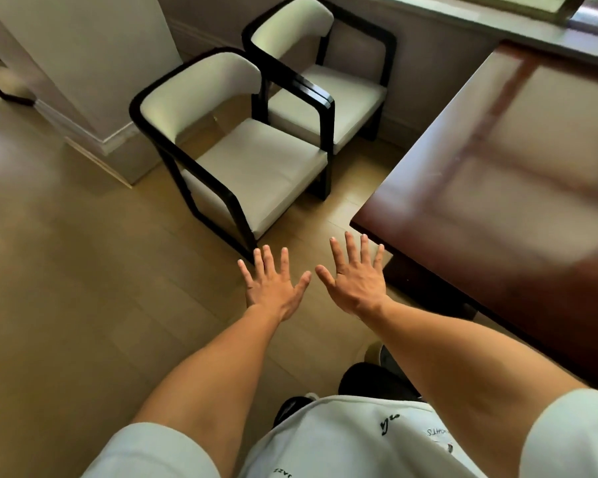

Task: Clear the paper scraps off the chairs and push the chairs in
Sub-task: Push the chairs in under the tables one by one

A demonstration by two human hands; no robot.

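Two black-framed armchairs with pale cushions stand side by side facing a dark wooden table (490,174). The near chair (256,170) and the far chair (328,98) both show bare seats; no paper scraps are visible on them. Both sit a little away from the table edge. My left hand (273,288) is held out flat with fingers spread, just in front of the near chair's front corner. My right hand (356,277) is spread the same way beside it, near the table's corner. Neither hand holds or touches anything.
A white pillar (94,81) with a baseboard stands left of the chairs. A window ledge (497,22) runs along the far wall. Tan wood floor (66,288) stretches to the left. My dark shoes (373,381) show below the table's edge.
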